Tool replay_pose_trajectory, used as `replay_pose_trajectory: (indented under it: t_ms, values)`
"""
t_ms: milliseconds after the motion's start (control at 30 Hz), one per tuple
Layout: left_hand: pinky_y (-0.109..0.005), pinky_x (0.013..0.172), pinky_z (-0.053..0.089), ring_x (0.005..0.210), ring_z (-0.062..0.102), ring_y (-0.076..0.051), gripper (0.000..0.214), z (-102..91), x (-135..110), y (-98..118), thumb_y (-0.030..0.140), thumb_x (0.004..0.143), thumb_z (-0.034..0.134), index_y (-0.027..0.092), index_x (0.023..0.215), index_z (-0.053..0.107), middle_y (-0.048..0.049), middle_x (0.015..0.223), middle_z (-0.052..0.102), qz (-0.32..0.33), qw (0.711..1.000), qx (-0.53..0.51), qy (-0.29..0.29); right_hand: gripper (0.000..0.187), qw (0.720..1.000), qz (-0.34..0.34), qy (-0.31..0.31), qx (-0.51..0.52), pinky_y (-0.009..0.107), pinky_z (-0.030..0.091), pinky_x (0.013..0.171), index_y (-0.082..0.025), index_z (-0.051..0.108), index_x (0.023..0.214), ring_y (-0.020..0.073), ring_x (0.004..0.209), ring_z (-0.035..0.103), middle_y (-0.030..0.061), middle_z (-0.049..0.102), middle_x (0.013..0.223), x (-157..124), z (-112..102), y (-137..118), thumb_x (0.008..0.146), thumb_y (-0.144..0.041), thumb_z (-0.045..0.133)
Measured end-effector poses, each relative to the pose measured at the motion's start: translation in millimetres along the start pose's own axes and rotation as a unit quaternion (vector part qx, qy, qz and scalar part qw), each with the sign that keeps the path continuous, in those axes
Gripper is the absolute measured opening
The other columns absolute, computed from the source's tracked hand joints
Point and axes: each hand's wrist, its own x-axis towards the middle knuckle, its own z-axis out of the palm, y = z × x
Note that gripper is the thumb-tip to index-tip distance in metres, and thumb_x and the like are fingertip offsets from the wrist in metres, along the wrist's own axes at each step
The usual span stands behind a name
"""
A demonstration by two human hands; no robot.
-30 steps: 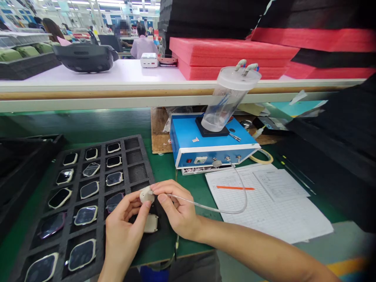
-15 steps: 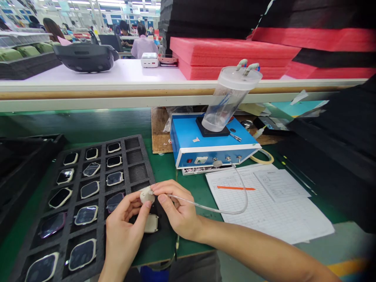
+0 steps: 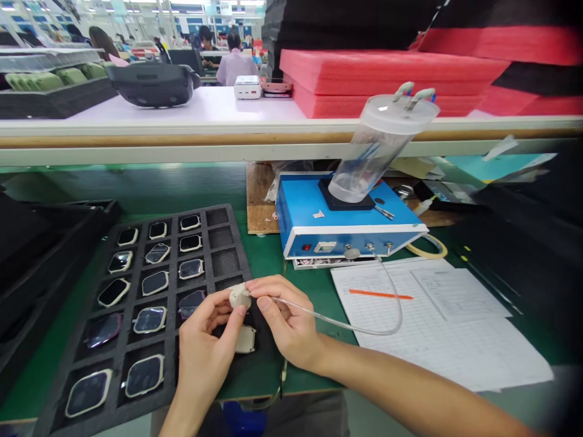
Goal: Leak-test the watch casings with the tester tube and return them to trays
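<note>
Between the thumb and fingers of my left hand (image 3: 207, 346) is a small cream-coloured case part (image 3: 240, 297), seemingly a watch case. My right hand (image 3: 291, 321) pinches the end of a clear tube (image 3: 337, 321) against that part's upper right side. The tube curves back to a fitting on the front of a blue control box (image 3: 291, 244). Below my hands lies another cream watch case (image 3: 246, 340), partly hidden by my left fingers. A black foam tray (image 3: 170, 337) of watch faces, several in cream frames, sits beside my left hand.
On the blue box stands a tilted clear cylinder (image 3: 371, 158). Printed sheets (image 3: 437, 346) with an orange stick (image 3: 380, 294) lie to the right, near a tape roll (image 3: 428, 247). Red foam sheets (image 3: 387, 79) and a dark headset-like device (image 3: 150, 85) rest on the shelf (image 3: 214, 112).
The view has shifted a little, so everything appears further right. Both hands keep the same hold on the cream part and the tube.
</note>
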Motion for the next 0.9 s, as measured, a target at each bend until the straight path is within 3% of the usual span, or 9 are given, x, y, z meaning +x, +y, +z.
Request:
replay_pose_trajectory:
  t_ms: [900]
  values:
    - [-0.024,0.073,0.064,0.08,0.078,-0.019,0.019,0.0,-2.4,1.9,0.03,0.085,0.077,0.018,0.1,0.075,-0.0071,0.096,0.082,-0.021,1.0,-0.008,-0.012,0.02,1.0,0.014,-0.005,0.002,0.038,0.063,0.088,-0.023,0.075,0.104,0.0218,0.1,0.075,0.0086,0.076,0.101,-2.5,0.2,0.1,0.101,-0.014,0.058]
